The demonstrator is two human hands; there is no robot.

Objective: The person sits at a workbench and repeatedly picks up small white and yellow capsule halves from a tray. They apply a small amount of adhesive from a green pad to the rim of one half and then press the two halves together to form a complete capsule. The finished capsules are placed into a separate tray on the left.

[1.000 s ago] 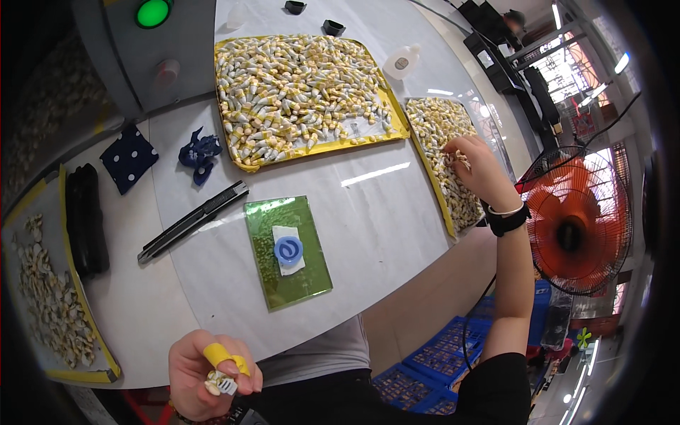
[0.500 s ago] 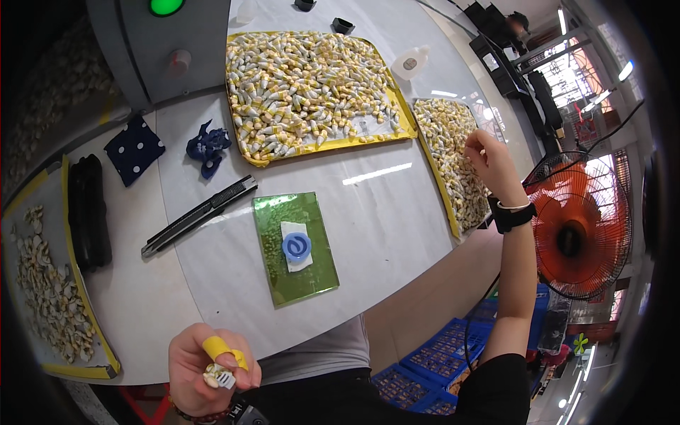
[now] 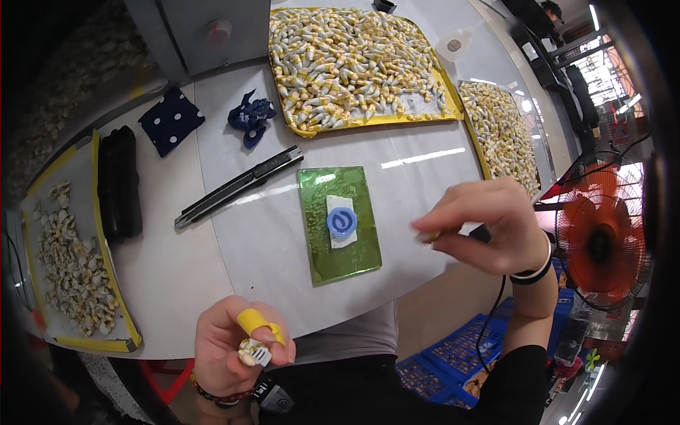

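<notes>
My left hand (image 3: pixel 237 347), with yellow tape around its fingers, is closed near the table's front edge. Between its fingers are small pale shell-like pieces and a white slotted piece (image 3: pixel 261 356). To the right, my right hand (image 3: pixel 496 223) pinches a small yellowish piece (image 3: pixel 431 236), partly hidden by the fingertips. Between the hands lies a green glass-like plate (image 3: pixel 340 265). A white pad (image 3: pixel 345 242) rests on it, under a round blue piece (image 3: pixel 342 223) with a curved groove.
A yellow-rimmed tray (image 3: pixel 382 122) of pale cone-shaped pieces sits at the back, another tray (image 3: pixel 476 145) to its right. At left are a tray (image 3: pixel 134 326) of pieces and a black case (image 3: pixel 119 184). A box cutter (image 3: pixel 241 186), dark cloths (image 3: pixel 170 120) and a fan (image 3: pixel 602 234) are also around.
My right hand has come from the right-hand tray toward the green plate, now with a small piece in its fingertips. The view has shifted; my left hand keeps its hold.
</notes>
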